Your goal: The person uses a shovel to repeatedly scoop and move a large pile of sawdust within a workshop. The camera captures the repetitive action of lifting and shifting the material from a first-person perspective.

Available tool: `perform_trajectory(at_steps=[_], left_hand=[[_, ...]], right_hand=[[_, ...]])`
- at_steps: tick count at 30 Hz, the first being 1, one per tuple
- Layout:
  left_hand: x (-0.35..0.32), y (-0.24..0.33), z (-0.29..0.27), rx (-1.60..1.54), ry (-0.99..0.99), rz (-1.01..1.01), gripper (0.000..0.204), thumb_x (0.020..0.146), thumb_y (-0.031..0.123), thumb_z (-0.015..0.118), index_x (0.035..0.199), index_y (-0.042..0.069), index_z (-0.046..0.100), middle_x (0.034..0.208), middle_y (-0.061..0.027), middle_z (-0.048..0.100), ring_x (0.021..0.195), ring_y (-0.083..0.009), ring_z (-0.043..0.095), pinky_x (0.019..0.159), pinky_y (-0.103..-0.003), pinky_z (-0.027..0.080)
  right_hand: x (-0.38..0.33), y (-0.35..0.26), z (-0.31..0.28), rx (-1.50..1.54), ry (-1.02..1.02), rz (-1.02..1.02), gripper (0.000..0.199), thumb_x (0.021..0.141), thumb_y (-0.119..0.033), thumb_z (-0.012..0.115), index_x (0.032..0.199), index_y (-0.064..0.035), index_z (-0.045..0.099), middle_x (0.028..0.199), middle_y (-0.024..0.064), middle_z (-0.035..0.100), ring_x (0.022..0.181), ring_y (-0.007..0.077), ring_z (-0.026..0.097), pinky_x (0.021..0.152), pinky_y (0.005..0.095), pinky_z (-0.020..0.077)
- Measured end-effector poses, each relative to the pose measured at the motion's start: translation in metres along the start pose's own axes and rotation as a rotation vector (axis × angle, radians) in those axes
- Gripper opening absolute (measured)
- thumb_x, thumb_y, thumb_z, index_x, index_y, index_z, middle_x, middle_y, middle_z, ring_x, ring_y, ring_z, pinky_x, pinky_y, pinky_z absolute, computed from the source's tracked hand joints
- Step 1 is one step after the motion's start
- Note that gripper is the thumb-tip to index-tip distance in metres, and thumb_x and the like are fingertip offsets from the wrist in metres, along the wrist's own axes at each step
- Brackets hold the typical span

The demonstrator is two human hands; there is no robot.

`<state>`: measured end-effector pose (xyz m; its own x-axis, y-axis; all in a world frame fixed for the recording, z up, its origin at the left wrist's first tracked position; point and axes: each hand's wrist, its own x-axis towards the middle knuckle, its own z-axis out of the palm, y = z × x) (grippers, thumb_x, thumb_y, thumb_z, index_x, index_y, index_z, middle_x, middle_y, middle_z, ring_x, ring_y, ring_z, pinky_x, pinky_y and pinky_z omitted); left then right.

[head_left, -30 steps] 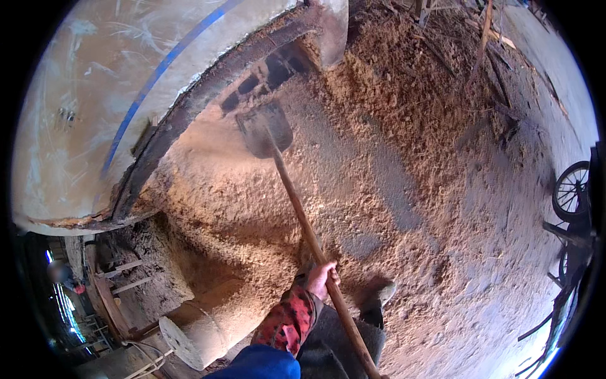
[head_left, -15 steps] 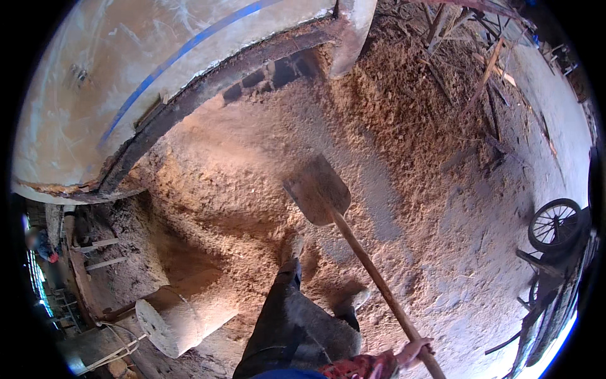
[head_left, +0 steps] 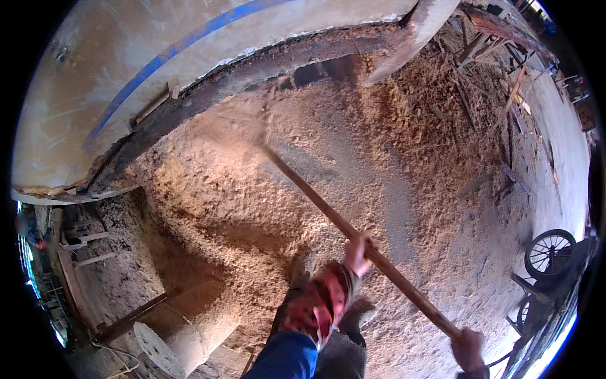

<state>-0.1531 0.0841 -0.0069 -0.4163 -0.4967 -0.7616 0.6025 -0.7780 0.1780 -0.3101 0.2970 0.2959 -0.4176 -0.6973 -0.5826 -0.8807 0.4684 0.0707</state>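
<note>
I hold a shovel by its long wooden handle (head_left: 312,197), which slants from the lower right up toward the far left. My left hand (head_left: 358,254), below a red patterned cuff and blue sleeve, is closed around the middle of the handle. At the handle's near end, my right hand (head_left: 468,349) is closed too. The blade is blurred and cannot be made out against the loose, tan, sawdust-like material (head_left: 208,170). My legs and shoes are partly hidden behind my left arm.
A large curved pale structure (head_left: 208,57) with a blue stripe overhangs the far left. Wood scraps (head_left: 514,95) lie at the far right. A spoked-wheel cart (head_left: 550,254) stands at right. A pale cylinder (head_left: 189,341) lies lower left; a person (head_left: 31,230) is at the left edge.
The shovel has swung forward and left toward the curved structure, its blade now blurred. My left hand has moved farther up the handle, and my right hand has come into view.
</note>
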Motion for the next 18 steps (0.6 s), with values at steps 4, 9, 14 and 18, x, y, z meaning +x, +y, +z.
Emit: perform_trajectory(at_steps=[4, 9, 14, 18], left_hand=[[0.03, 0.042, -0.025, -0.027, 0.139, -0.142, 0.015, 0.08, 0.015, 0.061, 0.073, 0.009, 0.049, 0.061, -0.0002, 0.045, 0.052, -0.0142, 0.047, 0.053, -0.032, 0.045], [0.02, 0.018, -0.06, 0.055, 0.073, -0.113, 0.014, 0.081, 0.016, 0.06, 0.074, 0.01, 0.05, 0.062, 0.0009, 0.045, 0.054, -0.0128, 0.047, 0.054, -0.032, 0.044], [0.024, -0.005, -0.122, 0.111, 0.192, -0.147, 0.017, 0.078, 0.016, 0.063, 0.072, 0.01, 0.048, 0.062, -0.0008, 0.045, 0.051, -0.0138, 0.045, 0.051, -0.033, 0.043], [0.026, -0.019, -0.166, 0.193, 0.265, -0.156, 0.011, 0.078, 0.014, 0.059, 0.075, 0.009, 0.05, 0.062, -0.0005, 0.044, 0.051, -0.014, 0.044, 0.052, -0.035, 0.042]], right_hand=[[0.006, 0.005, 0.119, 0.15, -0.007, 0.193, 0.026, 0.064, -0.023, 0.071, 0.06, -0.0042, 0.053, 0.054, 0.0175, 0.055, 0.053, 0.037, 0.056, 0.05, 0.0461, 0.043], [-0.004, 0.006, 0.188, 0.309, -0.031, 0.162, 0.028, 0.067, -0.025, 0.07, 0.063, -0.0046, 0.051, 0.054, 0.018, 0.055, 0.055, 0.0387, 0.056, 0.049, 0.0465, 0.0429], [-0.016, -0.012, 0.284, 0.423, -0.081, 0.149, 0.026, 0.072, -0.025, 0.066, 0.066, -0.0037, 0.052, 0.054, 0.0193, 0.055, 0.055, 0.0396, 0.057, 0.051, 0.0483, 0.044], [-0.031, -0.022, 0.353, 0.522, -0.081, 0.137, 0.023, 0.072, -0.022, 0.063, 0.064, -0.0065, 0.049, 0.054, 0.0191, 0.055, 0.054, 0.0389, 0.057, 0.049, 0.0476, 0.0437]])
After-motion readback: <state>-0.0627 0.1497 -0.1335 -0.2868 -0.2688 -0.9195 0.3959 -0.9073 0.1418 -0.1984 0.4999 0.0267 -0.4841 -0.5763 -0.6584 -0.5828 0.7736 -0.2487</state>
